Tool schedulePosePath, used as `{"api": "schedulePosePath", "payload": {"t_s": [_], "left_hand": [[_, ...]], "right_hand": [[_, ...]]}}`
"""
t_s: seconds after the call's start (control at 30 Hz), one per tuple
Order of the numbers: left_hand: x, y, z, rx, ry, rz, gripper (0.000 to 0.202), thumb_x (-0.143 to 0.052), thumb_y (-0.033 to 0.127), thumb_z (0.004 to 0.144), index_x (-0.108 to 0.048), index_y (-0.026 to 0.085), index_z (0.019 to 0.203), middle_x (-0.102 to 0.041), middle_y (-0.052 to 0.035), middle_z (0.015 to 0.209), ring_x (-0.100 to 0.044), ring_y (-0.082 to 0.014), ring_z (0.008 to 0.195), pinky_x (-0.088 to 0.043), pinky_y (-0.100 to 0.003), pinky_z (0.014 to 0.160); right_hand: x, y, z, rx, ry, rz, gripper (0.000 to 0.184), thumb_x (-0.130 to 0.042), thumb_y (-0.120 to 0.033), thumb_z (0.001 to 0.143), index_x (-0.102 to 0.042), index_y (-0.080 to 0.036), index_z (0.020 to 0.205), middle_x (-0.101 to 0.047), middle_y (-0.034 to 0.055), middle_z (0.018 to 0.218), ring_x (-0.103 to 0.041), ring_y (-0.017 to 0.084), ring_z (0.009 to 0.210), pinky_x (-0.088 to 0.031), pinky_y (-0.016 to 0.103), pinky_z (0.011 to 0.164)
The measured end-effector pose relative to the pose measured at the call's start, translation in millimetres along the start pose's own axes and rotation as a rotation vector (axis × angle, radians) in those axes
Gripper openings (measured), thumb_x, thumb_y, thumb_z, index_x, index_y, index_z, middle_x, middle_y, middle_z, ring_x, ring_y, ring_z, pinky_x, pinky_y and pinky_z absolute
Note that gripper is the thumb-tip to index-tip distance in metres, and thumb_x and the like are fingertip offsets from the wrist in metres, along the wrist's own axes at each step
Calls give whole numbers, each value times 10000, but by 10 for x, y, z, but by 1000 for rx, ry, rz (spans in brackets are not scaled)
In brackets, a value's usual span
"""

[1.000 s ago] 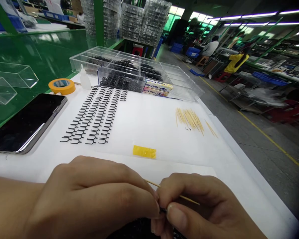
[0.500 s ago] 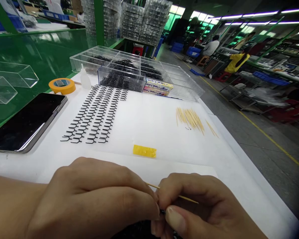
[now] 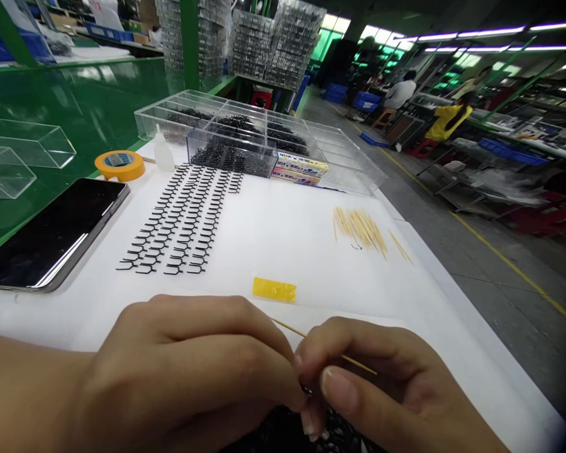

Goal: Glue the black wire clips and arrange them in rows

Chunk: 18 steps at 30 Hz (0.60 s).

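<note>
Gripping close: left hand and right hand closed on a small black wire piece, seemingly for steadiness, thin wooden stick crossing the right hand, black heap just below.

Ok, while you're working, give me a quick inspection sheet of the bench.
Surface: white sheet, yellow tape strip on it.
Job's things: rows of black clips, clear tray of clips, bundle of gold pins.
Grip: right hand holds a thin gold pin; left hand meets it at a black clip.
Clutter: phone, tape roll, white bottle.
Cables: nothing seen.
Surroundings: co-workers seated along the aisle, stacked clear trays.
</note>
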State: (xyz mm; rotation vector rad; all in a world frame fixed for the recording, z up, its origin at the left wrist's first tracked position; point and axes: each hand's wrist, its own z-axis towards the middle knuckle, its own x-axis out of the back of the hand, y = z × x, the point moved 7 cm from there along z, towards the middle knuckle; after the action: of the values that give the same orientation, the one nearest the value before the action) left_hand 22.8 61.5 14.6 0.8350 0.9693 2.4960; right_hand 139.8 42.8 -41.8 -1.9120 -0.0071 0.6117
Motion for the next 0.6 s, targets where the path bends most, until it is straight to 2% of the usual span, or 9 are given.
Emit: {"api": "schedulePosePath", "payload": {"t_s": [0.07,0.17,0.33,0.5,0.6], "left_hand": [[-1,14,-1,1,19,1,312,-591,-42,735,-626,227,889,-624,5,864,-626,-47,697,-519,-73,667],[-4,7,-33,28,46,57,188,-587,38,770,-617,198,863,-621,-5,776,-622,-78,623,-530,-110,553],[-9,-29,-88,79,65,149,151,-648,81,735,-592,186,828,-614,12,711,-630,-100,646,-545,-128,584],[-68,-85,-104,90,77,167,33,-590,228,798,-620,222,810,-632,-11,665,-628,-119,611,-531,-153,529],[-131,-129,-114,92,80,168,91,-568,285,806,-631,220,799,-638,-27,654,-630,-134,624,-528,-171,526]], "right_hand": [[24,16,-12,-5,20,-25,36,-669,-252,821,-685,-220,822,-608,-15,664,-566,80,625,-476,134,621],[40,25,-28,13,37,-65,30,-681,-254,808,-679,-225,815,-600,-12,659,-548,86,602,-459,148,590],[24,47,-26,14,44,-76,39,-674,-257,813,-666,-223,832,-591,-11,671,-518,85,599,-421,144,544],[31,56,-37,2,42,-89,64,-683,-272,804,-658,-213,807,-581,-6,666,-502,90,603,-406,155,538],[36,66,-41,-5,36,-72,82,-688,-283,800,-654,-210,813,-576,-6,661,-493,86,589,-399,154,529]]}}
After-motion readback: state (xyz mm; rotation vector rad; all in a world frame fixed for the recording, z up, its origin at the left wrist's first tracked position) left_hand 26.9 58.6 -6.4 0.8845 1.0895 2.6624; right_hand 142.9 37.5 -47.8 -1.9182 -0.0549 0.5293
